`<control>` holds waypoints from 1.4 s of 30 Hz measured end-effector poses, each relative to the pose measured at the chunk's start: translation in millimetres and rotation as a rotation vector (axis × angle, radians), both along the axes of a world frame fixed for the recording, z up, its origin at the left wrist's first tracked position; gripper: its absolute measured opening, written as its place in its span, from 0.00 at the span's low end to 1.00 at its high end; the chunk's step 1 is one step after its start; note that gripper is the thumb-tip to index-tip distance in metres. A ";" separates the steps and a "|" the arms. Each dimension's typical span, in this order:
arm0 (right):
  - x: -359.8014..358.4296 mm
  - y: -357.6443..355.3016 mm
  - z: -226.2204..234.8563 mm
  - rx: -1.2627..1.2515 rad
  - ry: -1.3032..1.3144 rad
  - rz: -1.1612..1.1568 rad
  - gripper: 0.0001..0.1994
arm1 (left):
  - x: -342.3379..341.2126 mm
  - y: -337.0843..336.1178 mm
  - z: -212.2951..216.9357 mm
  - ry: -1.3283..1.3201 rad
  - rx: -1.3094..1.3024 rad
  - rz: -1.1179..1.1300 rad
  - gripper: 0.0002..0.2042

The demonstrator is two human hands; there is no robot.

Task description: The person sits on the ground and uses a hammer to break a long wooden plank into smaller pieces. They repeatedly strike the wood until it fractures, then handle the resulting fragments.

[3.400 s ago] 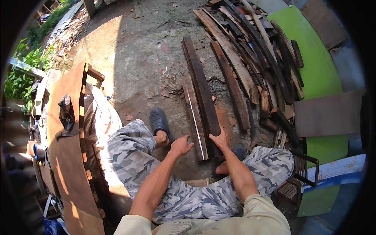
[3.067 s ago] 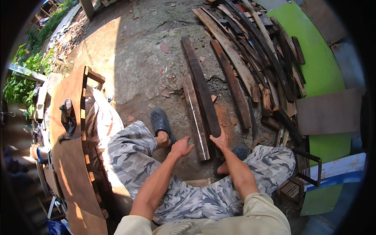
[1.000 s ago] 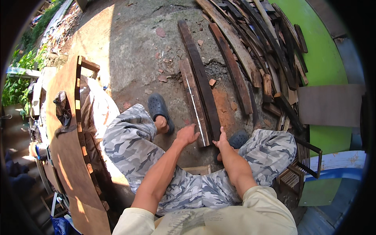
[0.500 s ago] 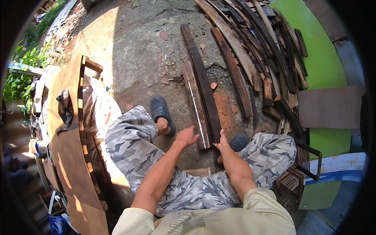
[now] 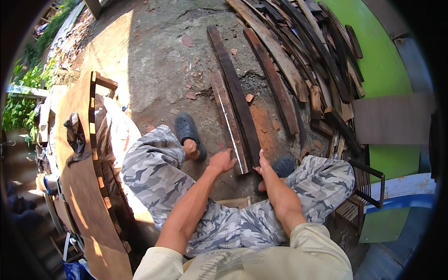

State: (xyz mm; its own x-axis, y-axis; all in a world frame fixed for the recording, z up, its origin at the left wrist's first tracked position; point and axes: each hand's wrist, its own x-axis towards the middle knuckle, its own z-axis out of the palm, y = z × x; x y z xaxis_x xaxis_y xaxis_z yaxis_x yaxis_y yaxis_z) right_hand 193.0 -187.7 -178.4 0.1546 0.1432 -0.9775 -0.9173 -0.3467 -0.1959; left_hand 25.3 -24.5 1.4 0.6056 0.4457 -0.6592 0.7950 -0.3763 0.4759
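Two dark wooden planks lie side by side on the ground before me. The shorter plank (image 5: 222, 109) bears a white stripe along its length, and the longer plank (image 5: 238, 93) lies against its right side. My left hand (image 5: 222, 161) is just left of the striped plank's near end, fingers loosely bent and apart, with nothing in them. Beside the long plank's near end is my right hand (image 5: 264, 163), thumb raised and fingers extended, the fingertips at the wood. Whether they press on it I cannot tell.
Another reddish-brown plank (image 5: 273, 79) lies to the right, with a heap of old timber (image 5: 317, 51) beyond it. A brown board (image 5: 77, 186) stands along my left. At right are a green panel (image 5: 380, 60) and a slatted wooden rack (image 5: 357, 200). My clogs (image 5: 187, 129) flank the planks.
The view has shifted slightly, so the planks sit a little higher and further left. My left hand's fingers look a bit more bent; my right hand stays by the long plank's near end.
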 end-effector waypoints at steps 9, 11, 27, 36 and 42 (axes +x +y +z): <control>13.2 -2.5 48.7 -0.086 -0.031 0.487 0.46 | -5.2 -2.3 -65.5 0.140 -0.162 0.299 0.38; 2.1 -3.2 61.5 -0.167 -0.091 0.456 0.45 | -1.5 -11.5 -86.6 0.155 -0.185 0.509 0.43; -50.8 -38.5 71.4 -0.115 0.141 -0.057 0.43 | 54.7 -43.6 -118.4 0.210 -0.123 0.742 0.56; -61.9 -14.6 72.0 0.120 0.269 -0.140 0.56 | 57.5 -39.8 -96.4 0.236 -0.146 0.707 0.50; -85.9 -16.6 56.5 0.089 0.137 -0.152 0.23 | 51.8 -49.8 -102.7 0.282 -0.122 0.654 0.51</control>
State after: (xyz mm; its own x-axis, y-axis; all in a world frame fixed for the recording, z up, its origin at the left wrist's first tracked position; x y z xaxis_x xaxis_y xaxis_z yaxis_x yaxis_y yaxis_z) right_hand 107.1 -204.2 -121.9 0.0473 0.2154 -0.9754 -0.9779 -0.1891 -0.0892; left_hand 77.1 -74.4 -101.3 0.0393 0.5724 -0.8190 0.9380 0.2615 0.2277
